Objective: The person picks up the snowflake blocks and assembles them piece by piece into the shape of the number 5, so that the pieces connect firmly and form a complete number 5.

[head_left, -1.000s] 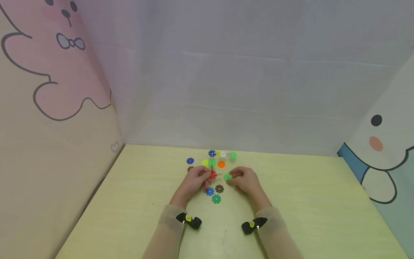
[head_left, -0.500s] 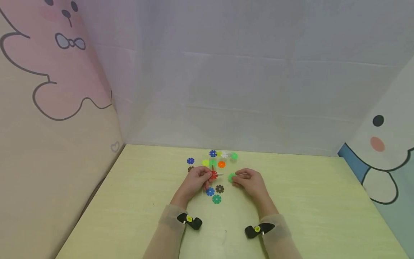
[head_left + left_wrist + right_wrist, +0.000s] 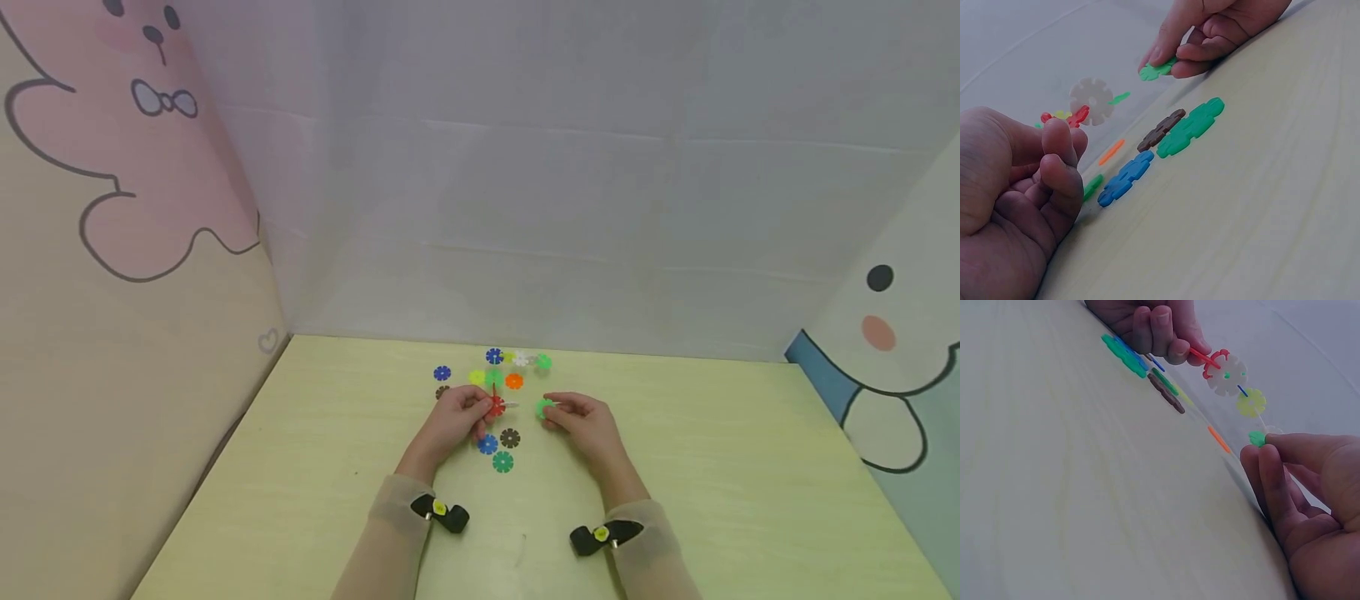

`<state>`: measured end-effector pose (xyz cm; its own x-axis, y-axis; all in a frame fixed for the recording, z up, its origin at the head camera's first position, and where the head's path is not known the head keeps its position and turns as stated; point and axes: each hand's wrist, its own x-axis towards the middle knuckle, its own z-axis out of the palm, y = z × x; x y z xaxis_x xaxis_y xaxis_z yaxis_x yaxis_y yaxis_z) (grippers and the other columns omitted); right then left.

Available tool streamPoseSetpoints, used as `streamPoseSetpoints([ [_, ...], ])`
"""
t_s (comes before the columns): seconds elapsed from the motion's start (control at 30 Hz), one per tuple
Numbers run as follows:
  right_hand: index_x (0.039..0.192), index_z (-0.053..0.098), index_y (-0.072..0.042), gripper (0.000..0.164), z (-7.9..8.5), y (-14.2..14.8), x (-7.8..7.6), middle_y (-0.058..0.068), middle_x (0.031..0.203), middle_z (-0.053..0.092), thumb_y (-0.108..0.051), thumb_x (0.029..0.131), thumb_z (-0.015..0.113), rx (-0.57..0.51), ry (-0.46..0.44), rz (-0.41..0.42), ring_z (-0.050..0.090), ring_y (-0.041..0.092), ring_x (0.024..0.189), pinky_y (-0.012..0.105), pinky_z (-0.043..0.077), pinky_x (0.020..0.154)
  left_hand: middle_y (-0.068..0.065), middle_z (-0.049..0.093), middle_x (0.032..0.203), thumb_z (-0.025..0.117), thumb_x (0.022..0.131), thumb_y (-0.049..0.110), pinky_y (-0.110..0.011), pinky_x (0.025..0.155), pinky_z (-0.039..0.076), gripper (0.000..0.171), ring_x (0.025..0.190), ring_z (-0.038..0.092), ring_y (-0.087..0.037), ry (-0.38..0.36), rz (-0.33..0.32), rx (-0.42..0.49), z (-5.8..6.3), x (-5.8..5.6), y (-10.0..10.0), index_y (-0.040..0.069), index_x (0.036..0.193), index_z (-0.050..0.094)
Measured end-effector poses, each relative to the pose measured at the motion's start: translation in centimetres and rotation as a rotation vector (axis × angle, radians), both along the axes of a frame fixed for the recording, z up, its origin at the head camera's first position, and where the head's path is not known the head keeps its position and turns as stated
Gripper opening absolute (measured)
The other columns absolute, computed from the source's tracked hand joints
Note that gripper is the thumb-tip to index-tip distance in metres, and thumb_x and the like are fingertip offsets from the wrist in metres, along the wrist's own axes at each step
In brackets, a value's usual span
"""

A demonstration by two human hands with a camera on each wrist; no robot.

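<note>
In the head view my left hand [image 3: 453,421] pinches a red snowflake disc [image 3: 497,407], and another red piece [image 3: 493,388] stands up from it. A white notched disc [image 3: 1225,375] appears joined to the red ones in the right wrist view. My right hand [image 3: 588,423] pinches a light green snowflake disc [image 3: 545,408] between thumb and fingers, apart from the red and white cluster. Below the left hand lie a blue disc [image 3: 487,444], a brown disc [image 3: 510,438] and a darker green disc [image 3: 502,462]. The left fingers hide part of the red disc.
Farther back on the table [image 3: 712,467] lie an orange disc [image 3: 513,381], a yellow disc [image 3: 477,377], a green disc [image 3: 493,378] and a dark blue disc [image 3: 442,373]. Behind them is a row of joined discs [image 3: 520,358]. A pale curtain [image 3: 480,208] borders the back edge.
My right hand has moved right with the light green disc, widening the gap to the red and white pieces. The left hand has hardly moved.
</note>
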<state>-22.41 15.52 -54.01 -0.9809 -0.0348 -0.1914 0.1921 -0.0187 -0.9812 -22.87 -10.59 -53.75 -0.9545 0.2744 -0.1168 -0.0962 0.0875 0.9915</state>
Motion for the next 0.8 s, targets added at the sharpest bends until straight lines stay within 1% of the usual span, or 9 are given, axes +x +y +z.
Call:
streamPoseSetpoints([
  [0.17, 0.124, 0.076, 0.007, 0.028, -0.14, -0.01, -0.02, 0.011, 0.097, 0.079, 0.002, 0.097, 0.080, -0.022, -0.003, 0.000, 0.079, 0.018, 0.083, 0.027, 0.064, 0.079, -0.008, 0.070, 0.085, 0.063, 0.111, 0.008, -0.023, 0.058, 0.053, 0.014, 0.062, 0.060, -0.012, 0.005, 0.002, 0.004, -0.01, 0.17, 0.02, -0.004, 0.106, 0.070],
  [0.3, 0.123, 0.075, 0.010, 0.027, -0.01, -0.08, 0.26, 0.013, 0.098, 0.081, 0.002, 0.097, 0.080, -0.060, 0.022, 0.000, 0.080, 0.019, 0.082, 0.028, 0.064, 0.079, -0.009, 0.070, 0.085, 0.063, 0.111, 0.008, -0.023, 0.057, 0.053, 0.014, 0.062, 0.060, -0.012, 0.010, -0.002, 0.006, -0.05, 0.15, 0.04, -0.004, 0.106, 0.070],
  [0.4, 0.122, 0.074, 0.012, 0.028, 0.14, -0.27, 0.53, 0.015, 0.100, 0.081, 0.003, 0.097, 0.080, -0.084, 0.043, 0.010, 0.080, 0.020, 0.083, 0.029, 0.064, 0.081, -0.009, 0.070, 0.086, 0.064, 0.111, 0.008, -0.023, 0.057, 0.052, 0.014, 0.062, 0.060, -0.013, 0.013, -0.004, -0.002, -0.04, 0.09, 0.05, -0.003, 0.107, 0.070],
  [0.53, 0.123, 0.073, 0.012, 0.028, 0.23, -0.52, 0.62, 0.018, 0.103, 0.081, 0.003, 0.097, 0.080, -0.099, 0.042, 0.016, 0.081, 0.020, 0.085, 0.032, 0.065, 0.085, -0.008, 0.071, 0.086, 0.064, 0.111, 0.010, -0.024, 0.057, 0.052, 0.014, 0.061, 0.060, -0.013, 0.024, -0.008, -0.016, -0.03, 0.03, 0.08, -0.002, 0.108, 0.071],
  [0.8, 0.123, 0.073, 0.012, 0.027, 0.34, -0.80, 0.54, 0.017, 0.104, 0.079, 0.005, 0.097, 0.078, -0.113, 0.040, 0.003, 0.079, 0.019, 0.087, 0.033, 0.064, 0.088, -0.007, 0.070, 0.085, 0.063, 0.112, 0.012, -0.024, 0.056, 0.052, 0.016, 0.060, 0.058, -0.012, 0.036, -0.011, -0.032, -0.23, -0.07, 0.17, -0.001, 0.106, 0.071],
])
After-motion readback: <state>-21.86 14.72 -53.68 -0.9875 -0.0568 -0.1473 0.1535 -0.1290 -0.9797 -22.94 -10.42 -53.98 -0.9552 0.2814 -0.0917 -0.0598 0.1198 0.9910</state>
